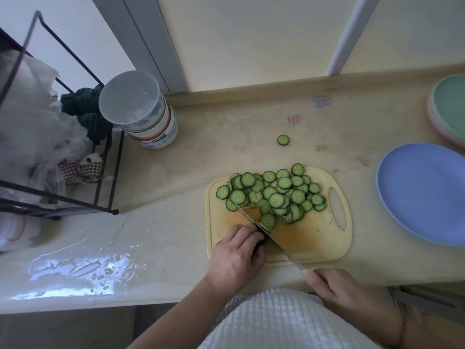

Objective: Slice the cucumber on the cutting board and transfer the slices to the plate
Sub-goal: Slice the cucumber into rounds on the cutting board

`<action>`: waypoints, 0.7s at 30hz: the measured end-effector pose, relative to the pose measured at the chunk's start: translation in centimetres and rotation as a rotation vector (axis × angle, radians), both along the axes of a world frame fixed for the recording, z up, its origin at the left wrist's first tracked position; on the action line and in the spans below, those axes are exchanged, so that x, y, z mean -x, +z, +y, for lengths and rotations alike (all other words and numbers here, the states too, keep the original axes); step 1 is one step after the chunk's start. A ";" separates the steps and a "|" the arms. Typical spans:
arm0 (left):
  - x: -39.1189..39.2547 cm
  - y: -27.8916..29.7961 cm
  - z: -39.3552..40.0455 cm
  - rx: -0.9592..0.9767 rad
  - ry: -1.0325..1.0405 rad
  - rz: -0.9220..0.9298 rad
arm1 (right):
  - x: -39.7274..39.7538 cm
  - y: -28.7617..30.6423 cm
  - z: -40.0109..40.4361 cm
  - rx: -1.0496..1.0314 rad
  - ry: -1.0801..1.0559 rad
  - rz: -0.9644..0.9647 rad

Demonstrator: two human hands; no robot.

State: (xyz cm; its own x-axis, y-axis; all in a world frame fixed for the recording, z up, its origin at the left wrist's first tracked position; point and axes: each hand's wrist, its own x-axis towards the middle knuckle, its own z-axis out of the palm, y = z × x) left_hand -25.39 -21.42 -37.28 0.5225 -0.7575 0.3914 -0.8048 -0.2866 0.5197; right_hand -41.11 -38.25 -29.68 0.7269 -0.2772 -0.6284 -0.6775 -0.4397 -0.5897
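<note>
Cucumber's nearly all cut: a big heap of thin round green cucumber slices sits on the far half of the pale yellow plastic cutting board, and one stray slice has rolled off onto the beige worktop beyond the board. What's left of the whole thing is a dark green cucumber stub at the near left of the board, mostly hidden under the left hand, whose fingers are curled down over it to pin it.

The right hand is wrapped round the handle of the long steel kitchen knife. The handle itself is buried in the hand, so I can't see the grip in detail. The blade runs diagonally up-left across the board, right against the stub, with its tip reaching the edge of the slice pile.

So I'd say we're in the last few cuts of the slicing step, and none of the transfer has happened. The round blue plate off to the right has nothing on it.

Next bit is fiddly, I reckon: with so little stub left, those left fingertips need to stay tucked back from the edge. After that, scoop the pile over to the plate and grab the runaway slice too.
</note>
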 end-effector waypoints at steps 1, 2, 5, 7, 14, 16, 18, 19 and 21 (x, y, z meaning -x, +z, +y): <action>-0.1 0.0 0.0 0.003 0.000 0.000 | -0.1 0.0 0.0 0.001 -0.002 -0.011; 0.0 0.0 0.0 0.005 0.001 0.002 | -0.1 0.0 0.1 0.007 -0.007 -0.023; 0.0 0.1 0.0 0.019 0.013 0.006 | -0.1 0.7 0.0 0.012 -0.017 -0.038; 0.0 0.0 0.0 0.019 0.020 0.006 | 0.0 1.5 -0.1 0.011 -0.012 -0.037; 0.0 0.0 0.0 0.024 0.019 -0.003 | 0.7 2.7 -0.6 0.022 0.010 -0.034; 0.0 0.0 -0.1 0.024 0.023 -0.003 | 0.6 2.7 -0.5 0.023 0.004 -0.033; 0.0 0.0 -0.1 0.025 0.026 -0.002 | 0.6 2.8 -0.5 0.020 -0.006 -0.025; 0.0 0.0 -0.1 0.026 0.025 -0.001 | 0.7 2.8 -0.4 0.016 -0.012 -0.022; 0.0 0.0 -0.1 0.022 0.023 0.000 | 0.6 2.6 -0.4 0.010 -0.025 -0.011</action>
State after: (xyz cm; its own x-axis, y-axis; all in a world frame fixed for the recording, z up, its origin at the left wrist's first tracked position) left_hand -25.35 -21.57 -37.32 0.5397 -0.7364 0.4080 -0.7983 -0.2938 0.5257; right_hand -41.73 -38.62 -27.09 0.7261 -0.3019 -0.6177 -0.6822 -0.4283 -0.5926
